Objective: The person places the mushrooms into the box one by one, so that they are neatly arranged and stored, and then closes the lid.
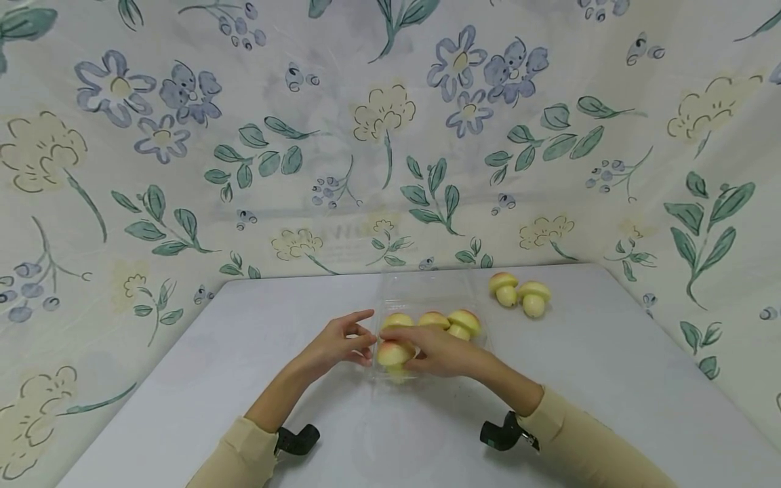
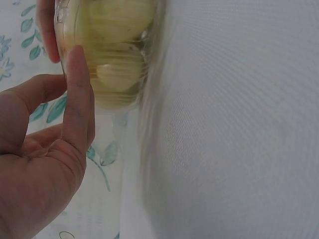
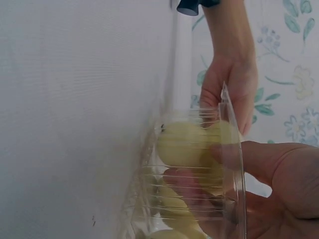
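Note:
A clear plastic clamshell box (image 1: 482,339) holds several yellow mushroom-shaped pieces with reddish caps. My right hand (image 1: 442,349) reaches over the box's side and grips the front-left mushroom (image 1: 393,352) between thumb and fingers. Through the ridged wall, the right wrist view shows those fingertips (image 3: 182,179) against the mushroom (image 3: 182,144). At the box's left side is my left hand (image 1: 338,344), its fingers loosely bent. One of its fingers (image 2: 77,64) lies along the box's wall in the left wrist view. Behind the right hand stand more mushrooms (image 1: 465,322) in the box.
Two more mushroom-shaped pieces (image 1: 505,290) (image 1: 534,298) stand on the white table (image 1: 586,366) to the right, behind the box. The box's transparent lid (image 1: 427,288) is open toward the back. A floral cloth (image 1: 378,190) hangs behind the table.

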A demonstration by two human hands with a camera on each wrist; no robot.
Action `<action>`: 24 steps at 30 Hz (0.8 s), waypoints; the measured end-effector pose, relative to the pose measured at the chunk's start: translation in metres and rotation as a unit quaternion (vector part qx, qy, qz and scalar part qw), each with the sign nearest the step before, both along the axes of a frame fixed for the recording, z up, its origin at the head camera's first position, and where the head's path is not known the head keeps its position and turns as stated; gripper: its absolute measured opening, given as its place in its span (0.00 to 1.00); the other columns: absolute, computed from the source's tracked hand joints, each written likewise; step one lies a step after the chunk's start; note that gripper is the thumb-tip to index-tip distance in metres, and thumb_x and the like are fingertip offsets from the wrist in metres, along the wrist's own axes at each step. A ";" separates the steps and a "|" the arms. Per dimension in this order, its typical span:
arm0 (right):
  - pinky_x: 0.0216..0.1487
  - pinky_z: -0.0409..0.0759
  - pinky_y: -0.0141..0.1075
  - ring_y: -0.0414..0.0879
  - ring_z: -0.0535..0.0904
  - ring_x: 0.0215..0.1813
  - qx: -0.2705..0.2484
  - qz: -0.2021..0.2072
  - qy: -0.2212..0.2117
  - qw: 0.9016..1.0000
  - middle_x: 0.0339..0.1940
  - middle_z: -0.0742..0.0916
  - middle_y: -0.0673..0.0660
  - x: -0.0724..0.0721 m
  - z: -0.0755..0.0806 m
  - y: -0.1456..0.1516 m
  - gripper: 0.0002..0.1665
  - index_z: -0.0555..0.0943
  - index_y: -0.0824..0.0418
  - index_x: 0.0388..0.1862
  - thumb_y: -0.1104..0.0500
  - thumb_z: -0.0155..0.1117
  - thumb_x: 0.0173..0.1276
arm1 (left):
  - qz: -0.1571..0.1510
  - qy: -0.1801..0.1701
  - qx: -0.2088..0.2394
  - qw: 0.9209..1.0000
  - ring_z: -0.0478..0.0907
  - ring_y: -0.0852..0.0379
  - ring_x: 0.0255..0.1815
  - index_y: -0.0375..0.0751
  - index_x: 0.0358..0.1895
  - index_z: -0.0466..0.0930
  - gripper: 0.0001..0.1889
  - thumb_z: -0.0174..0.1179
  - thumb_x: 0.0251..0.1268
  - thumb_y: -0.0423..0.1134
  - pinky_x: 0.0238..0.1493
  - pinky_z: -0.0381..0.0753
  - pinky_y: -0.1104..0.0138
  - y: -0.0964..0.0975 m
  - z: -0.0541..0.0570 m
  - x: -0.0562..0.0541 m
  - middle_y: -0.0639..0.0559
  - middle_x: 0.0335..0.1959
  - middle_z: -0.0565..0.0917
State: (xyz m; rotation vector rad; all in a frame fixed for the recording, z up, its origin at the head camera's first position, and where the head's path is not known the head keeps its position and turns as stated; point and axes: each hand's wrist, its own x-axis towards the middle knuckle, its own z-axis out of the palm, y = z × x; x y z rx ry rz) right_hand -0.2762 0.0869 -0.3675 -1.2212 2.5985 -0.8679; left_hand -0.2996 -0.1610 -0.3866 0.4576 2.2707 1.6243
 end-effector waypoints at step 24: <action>0.46 0.84 0.27 0.51 0.81 0.56 -0.001 0.001 -0.012 1.000 0.69 0.76 0.58 0.002 0.017 0.018 0.33 0.70 0.57 0.71 0.65 0.64 0.68 | -0.001 -0.002 -0.006 1.000 0.82 0.57 0.32 0.36 0.77 0.52 0.37 0.60 0.69 0.34 0.39 0.89 0.63 0.000 0.002 0.001 0.42 0.44 0.78</action>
